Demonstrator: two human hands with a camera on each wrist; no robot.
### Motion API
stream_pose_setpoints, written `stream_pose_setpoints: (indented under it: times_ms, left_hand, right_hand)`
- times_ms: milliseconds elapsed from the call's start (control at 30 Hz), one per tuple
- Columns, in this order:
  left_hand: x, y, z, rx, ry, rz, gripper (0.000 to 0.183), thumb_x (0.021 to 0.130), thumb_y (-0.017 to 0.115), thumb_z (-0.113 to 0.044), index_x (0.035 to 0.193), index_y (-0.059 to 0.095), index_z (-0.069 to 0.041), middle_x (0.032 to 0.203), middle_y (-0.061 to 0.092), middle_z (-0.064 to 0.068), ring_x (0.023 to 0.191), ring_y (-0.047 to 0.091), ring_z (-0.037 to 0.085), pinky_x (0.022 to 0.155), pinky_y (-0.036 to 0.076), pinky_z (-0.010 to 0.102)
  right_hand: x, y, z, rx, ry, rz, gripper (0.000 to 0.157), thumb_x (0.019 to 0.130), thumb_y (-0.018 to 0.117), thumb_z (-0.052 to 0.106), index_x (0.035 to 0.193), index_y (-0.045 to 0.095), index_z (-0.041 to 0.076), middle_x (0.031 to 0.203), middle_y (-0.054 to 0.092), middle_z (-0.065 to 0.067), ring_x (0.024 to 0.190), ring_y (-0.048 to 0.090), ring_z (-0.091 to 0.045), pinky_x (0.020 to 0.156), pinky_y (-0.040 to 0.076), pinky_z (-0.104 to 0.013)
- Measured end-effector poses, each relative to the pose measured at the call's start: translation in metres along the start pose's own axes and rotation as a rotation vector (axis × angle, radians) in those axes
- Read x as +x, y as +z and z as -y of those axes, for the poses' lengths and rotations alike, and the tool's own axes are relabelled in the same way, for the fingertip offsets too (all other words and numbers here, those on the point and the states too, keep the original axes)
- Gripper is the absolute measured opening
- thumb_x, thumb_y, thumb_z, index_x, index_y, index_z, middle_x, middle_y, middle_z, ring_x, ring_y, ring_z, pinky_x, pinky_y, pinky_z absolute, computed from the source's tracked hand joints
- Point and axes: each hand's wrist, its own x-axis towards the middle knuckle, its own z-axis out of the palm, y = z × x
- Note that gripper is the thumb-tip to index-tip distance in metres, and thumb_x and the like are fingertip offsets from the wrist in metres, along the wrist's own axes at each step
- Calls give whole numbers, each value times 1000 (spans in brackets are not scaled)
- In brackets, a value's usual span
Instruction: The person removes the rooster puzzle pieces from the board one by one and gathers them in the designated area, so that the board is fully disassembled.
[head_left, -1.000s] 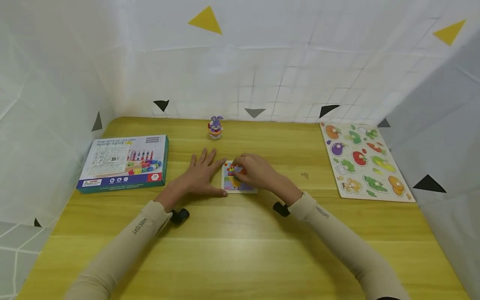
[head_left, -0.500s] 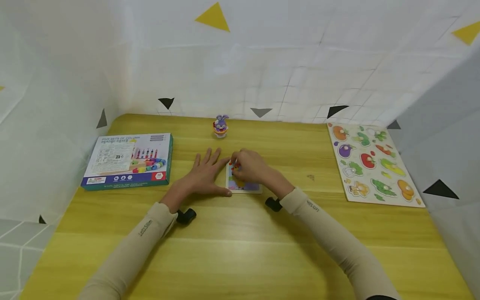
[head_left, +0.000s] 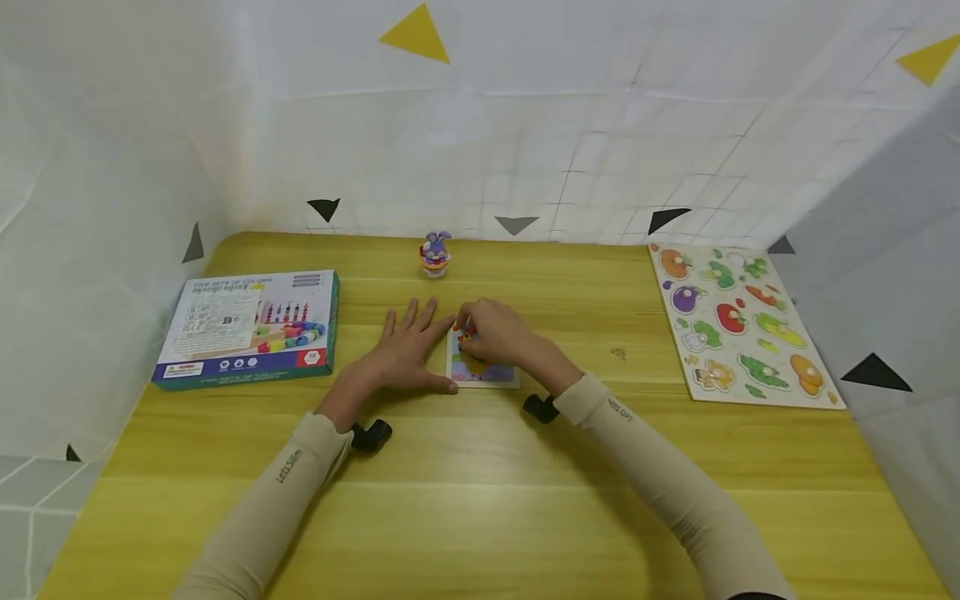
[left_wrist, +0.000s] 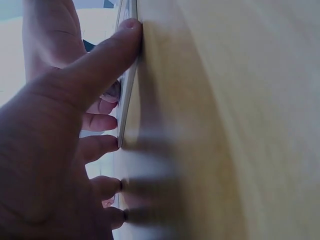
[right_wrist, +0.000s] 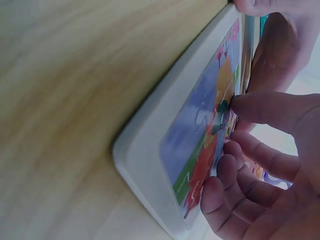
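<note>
jigsaw puzzle (right_wrist: 192,129), apparently mid-assembly, braced at one side by splayed, empty left hand (head_left: 405,358); beneath half-curled right hand (head_left: 498,336), grip hidden; likely calling for careful pressing next.

Spreads left hand (left_wrist: 45,135) at left, touches thin board (left_wrist: 128,90) with thumb (left_wrist: 112,52) at top centre, shows wooden tabletop (left_wrist: 240,115) at right

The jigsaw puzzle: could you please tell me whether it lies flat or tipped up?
Flat: the jigsaw puzzle lies level along the tabletop in both wrist views.
</note>
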Motion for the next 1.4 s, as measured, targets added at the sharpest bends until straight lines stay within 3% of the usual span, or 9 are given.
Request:
stream_pose_setpoints:
  times_ms: [333, 700, 1033, 1400]
  left_hand:
    - [-1, -1, -2, -13, -2, 1, 110, 79, 72, -68, 162, 17, -22, 166, -4, 16, 149, -13, 40, 113, -10, 64]
    - [-2, 0, 0, -26, 4, -10, 110, 79, 73, -66, 162, 18, -19, 166, -3, 16, 149, -13, 41, 113, -11, 65]
    - [-1, 3, 3, -34, 1, -9, 111, 79, 71, -69, 162, 10, -31, 167, -5, 14, 149, -15, 39, 113, -13, 64]
    - [-2, 2, 2, -31, 16, -28, 110, 79, 72, -69, 162, 15, -25, 167, -3, 15, 150, -13, 40, 113, -11, 64]
  right_hand:
    - [1, 1, -1, 39, 25, -22, 26, 87, 77, 20, 108, 68, 7, 101, 65, -6, 92, 61, -20, 80, 52, -36]
    - [-1, 3, 0, -25, 1, -54, 32, 86, 78, 23, 111, 65, 7, 105, 60, -7, 92, 58, -21, 81, 50, -37]
    - [-5, 6, 3, -97, -33, -85, 36, 88, 77, 25, 120, 70, 9, 102, 62, -7, 87, 57, -19, 75, 50, -35]
    - [-2, 3, 5, -88, -29, -80, 33, 85, 78, 19, 115, 72, 6, 104, 65, -10, 89, 59, -20, 76, 51, -38]
